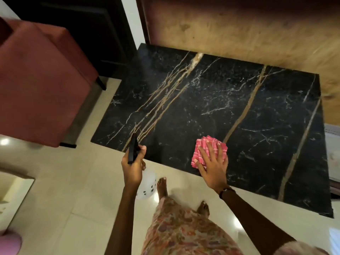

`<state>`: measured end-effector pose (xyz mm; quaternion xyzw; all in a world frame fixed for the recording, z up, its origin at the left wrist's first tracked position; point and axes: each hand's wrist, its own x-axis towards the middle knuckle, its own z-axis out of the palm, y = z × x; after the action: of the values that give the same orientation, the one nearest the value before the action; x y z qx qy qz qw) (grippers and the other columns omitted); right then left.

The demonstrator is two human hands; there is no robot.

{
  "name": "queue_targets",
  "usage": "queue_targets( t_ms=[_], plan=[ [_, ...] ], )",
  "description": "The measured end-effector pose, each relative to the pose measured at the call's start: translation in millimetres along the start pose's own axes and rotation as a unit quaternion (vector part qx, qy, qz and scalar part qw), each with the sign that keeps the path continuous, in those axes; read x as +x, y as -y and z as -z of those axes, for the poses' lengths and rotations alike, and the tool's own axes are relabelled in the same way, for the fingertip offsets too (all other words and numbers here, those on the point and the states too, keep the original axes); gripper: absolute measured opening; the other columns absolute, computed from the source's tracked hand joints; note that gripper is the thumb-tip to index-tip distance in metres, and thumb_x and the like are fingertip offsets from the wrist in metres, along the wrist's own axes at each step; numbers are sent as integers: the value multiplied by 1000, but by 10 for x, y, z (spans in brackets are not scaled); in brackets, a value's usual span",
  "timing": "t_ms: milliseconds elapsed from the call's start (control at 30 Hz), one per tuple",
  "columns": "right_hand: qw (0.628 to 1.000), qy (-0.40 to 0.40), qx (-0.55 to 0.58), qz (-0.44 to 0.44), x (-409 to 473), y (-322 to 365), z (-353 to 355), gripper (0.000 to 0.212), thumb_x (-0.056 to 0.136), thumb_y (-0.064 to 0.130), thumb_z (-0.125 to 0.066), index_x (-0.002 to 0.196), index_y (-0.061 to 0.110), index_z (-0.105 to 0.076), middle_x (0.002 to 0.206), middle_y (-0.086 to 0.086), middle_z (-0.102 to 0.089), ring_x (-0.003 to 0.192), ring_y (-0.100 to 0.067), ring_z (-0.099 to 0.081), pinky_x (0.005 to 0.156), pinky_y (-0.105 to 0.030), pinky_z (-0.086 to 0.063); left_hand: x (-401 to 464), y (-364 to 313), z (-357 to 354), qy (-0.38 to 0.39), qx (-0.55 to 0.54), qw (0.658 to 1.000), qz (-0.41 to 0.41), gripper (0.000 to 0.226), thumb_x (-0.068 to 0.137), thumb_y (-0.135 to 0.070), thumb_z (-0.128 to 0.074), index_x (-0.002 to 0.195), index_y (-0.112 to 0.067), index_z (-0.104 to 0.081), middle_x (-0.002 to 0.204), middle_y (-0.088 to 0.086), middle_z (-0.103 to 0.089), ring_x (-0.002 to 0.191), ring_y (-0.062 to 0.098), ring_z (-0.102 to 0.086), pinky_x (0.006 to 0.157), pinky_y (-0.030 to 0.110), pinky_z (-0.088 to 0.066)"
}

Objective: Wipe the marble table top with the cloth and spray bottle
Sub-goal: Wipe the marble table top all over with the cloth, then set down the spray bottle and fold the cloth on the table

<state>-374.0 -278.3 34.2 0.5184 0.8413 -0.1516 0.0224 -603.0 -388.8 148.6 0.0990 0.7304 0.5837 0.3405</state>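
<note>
The right hand [213, 162] is pressing flat-fingered on the pink cloth [204, 146] on the marble table [202, 100], the left hand [133, 166] is gripping the spray bottle [147, 183], and no label is legible.

Table top [211, 107]: centre and right of the frame, its far edge against the wall panel [239, 30].
Cloth [208, 150]: on the table top near its lower edge, under the right hand [213, 166].
Spray bottle [145, 179]: in the left hand [133, 166], lower centre, just off the table's near-left corner, above the floor [73, 190].
Armchair [40, 80]: left of the table, upper left of the frame.
Feet [162, 186]: on the floor below the table's near edge.
</note>
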Motion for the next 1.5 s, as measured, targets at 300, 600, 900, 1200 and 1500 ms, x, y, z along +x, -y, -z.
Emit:
queue_targets(
  t_ms=[300, 600, 900, 1200, 1500],
  plan=[
    [994, 50, 55, 84, 1006, 1852, -185, 65, 87, 56, -40, 147, 33, -30, 155, -4, -33, 139, -41, -30, 106, -68, -17, 1146, -458, 401, 63, 48, 994, -80, 15, 90, -22, -60, 104, -15, -60, 78, -4, -59, 61, 17, -49, 66, 31, -46],
    [974, 90, 4, 207, 1163, 2267, -315, 61, 92, 58, -38, 146, 29, -35, 154, -4, -35, 143, -37, -26, 108, -65, -23, 1750, -635, 561, 40, 77, 990, -116, 32, 90, -20, -59, 117, -4, -55, 107, 23, -61, 100, 54, -52, 92, 55, -48],
    [990, 111, 25, 79, 916, 2548, -219, 65, 84, 56, -42, 142, 29, -35, 144, -5, -50, 131, -38, -45, 98, -65, -35, 1758, -524, 676, 51, 95, 985, -131, 21, 90, -16, -58, 110, -16, -51, 89, 14, -57, 70, 3, -60, 72, 10, -49],
    [988, 126, 24, 84, 995, 2648, -103, 65, 88, 59, -38, 146, 28, -35, 154, -8, -34, 137, -43, -34, 103, -70, -22, 1653, -545, 833, 71, 134, 987, -52, 47, 85, -28, -64, 126, -25, -42, 127, 4, -55, 115, 25, -54, 99, 39, -44],
    [943, 127, 295, 89, 1156, 3015, 260, 81, 82, 22, -74, 149, 17, -28, 158, -5, -20, 147, -24, -14, 120, -43, -19, 1573, -411, 1087, 72, 206, 974, -59, 74, 74, -29, -75, 138, -12, -42, 140, 13, -50, 129, 32, -47, 107, 48, -41]
  ],
)
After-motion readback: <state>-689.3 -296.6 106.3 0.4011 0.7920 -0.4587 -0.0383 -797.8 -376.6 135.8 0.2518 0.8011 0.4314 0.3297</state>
